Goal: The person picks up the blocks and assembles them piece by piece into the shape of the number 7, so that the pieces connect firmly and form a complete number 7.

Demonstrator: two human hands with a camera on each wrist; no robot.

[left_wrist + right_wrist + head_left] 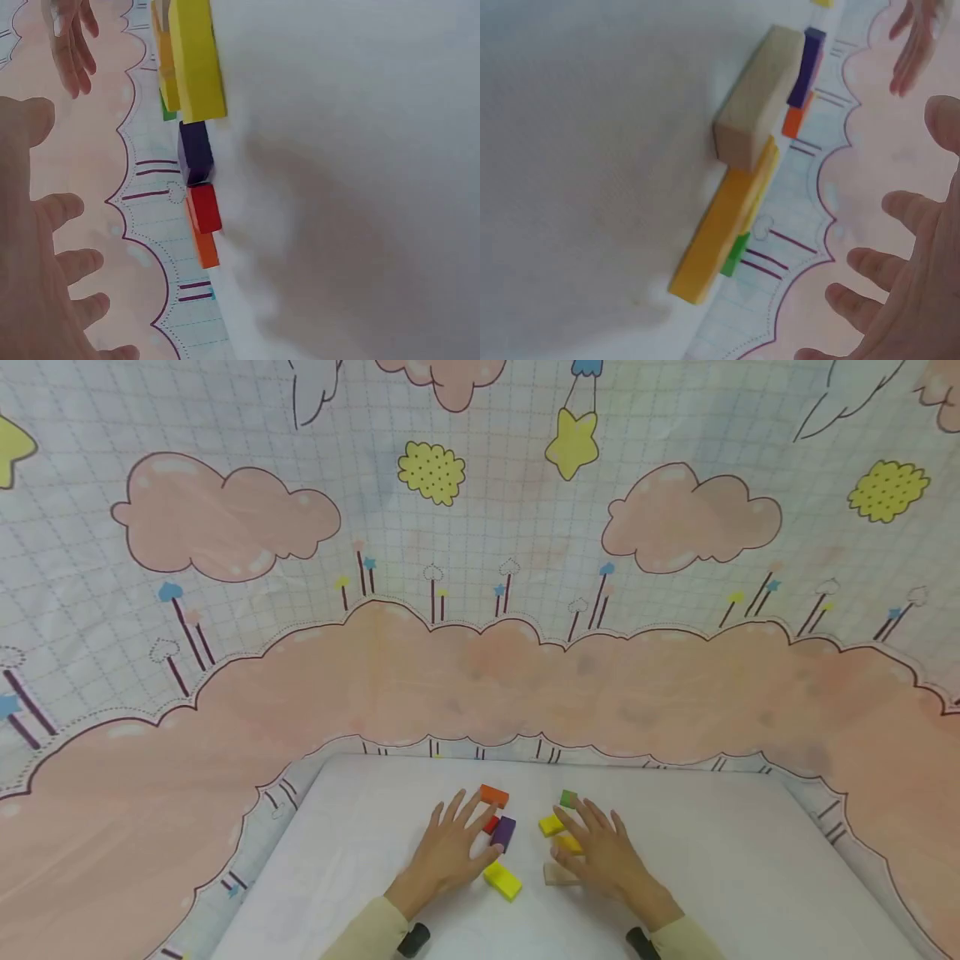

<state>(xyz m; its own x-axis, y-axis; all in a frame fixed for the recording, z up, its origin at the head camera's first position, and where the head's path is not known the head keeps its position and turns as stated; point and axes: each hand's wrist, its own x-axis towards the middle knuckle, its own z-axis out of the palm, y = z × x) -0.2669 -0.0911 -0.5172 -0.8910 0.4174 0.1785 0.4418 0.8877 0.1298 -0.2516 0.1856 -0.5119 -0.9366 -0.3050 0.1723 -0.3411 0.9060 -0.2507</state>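
Observation:
My left hand (pixel 447 850) is held over the table with its fingers spread and nothing in them. Nearest to it are an orange block (pixel 494 795), a red block (pixel 491 826), a purple block (pixel 504 832) and a yellow block (pixel 503 882). Opposite, my right hand (pixel 609 853) hovers with spread fingers, likewise holding nothing. Around its fingertips lie a green block (pixel 567 797), a smaller yellow block (pixel 551 825) and an amber block (pixel 718 232). A plain wooden block (pixel 759 97) is partly hidden under that hand in the head view. Both wrist views show gaps between fingers and blocks.
The blocks lie on a white table (pixel 360 827), in two loose groups with a strip of bare surface between them. Behind and around the table hangs a cloth (pixel 480 685) printed with clouds and stars. Dark wrist cameras (pixel 414 940) sit at the sleeve cuffs.

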